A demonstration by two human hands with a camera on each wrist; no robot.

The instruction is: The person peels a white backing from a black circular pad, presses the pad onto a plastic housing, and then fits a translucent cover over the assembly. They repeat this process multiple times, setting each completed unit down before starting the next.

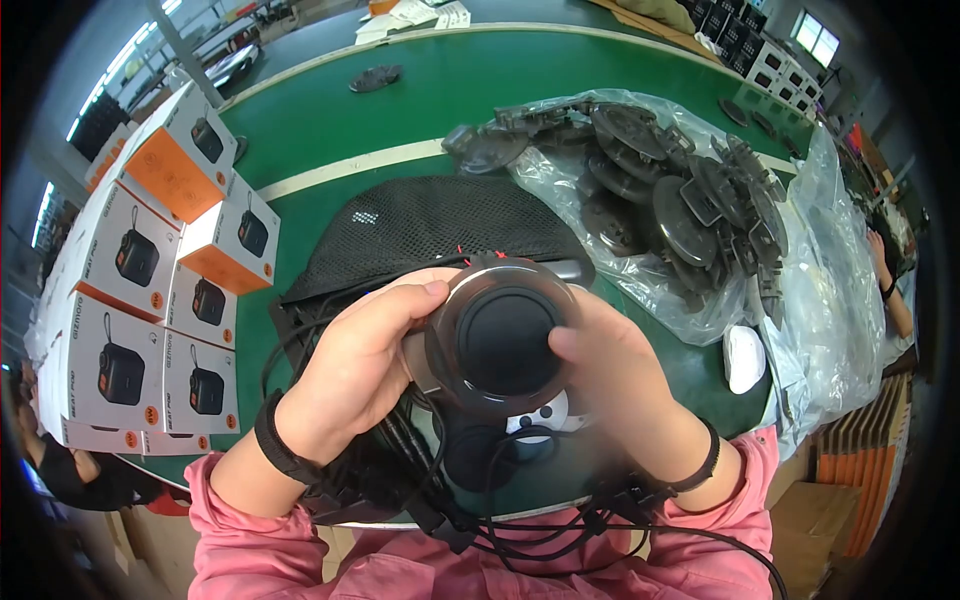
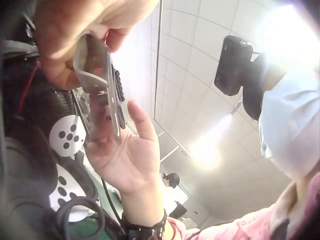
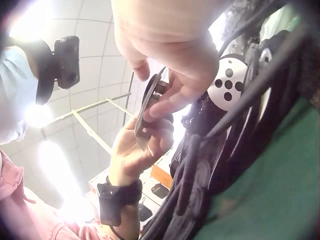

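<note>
My left hand (image 1: 345, 350) holds a round, smoky translucent plastic part (image 1: 445, 355) by its left side, thumb on top and fingers beneath. A smooth black disc (image 1: 505, 340) lies in the middle of its upper face. Blurred in the head view, my right hand (image 1: 625, 370) is at the part's right side, its thumb over the disc's edge. From the left wrist, the part (image 2: 92, 65) shows edge-on, with the right palm (image 2: 132, 160) facing it and the thumb apart from it. In the right wrist view the right hand's fingers (image 3: 172, 100) overlap the part's underside.
A pile of similar dark plastic parts (image 1: 690, 220) lies on clear plastic at the right, near a white mouse-shaped object (image 1: 743, 360). Boxes (image 1: 115, 250) stack at left. A black mesh bag (image 1: 420, 225) lies behind the hands; cables (image 1: 490, 500) cross below them.
</note>
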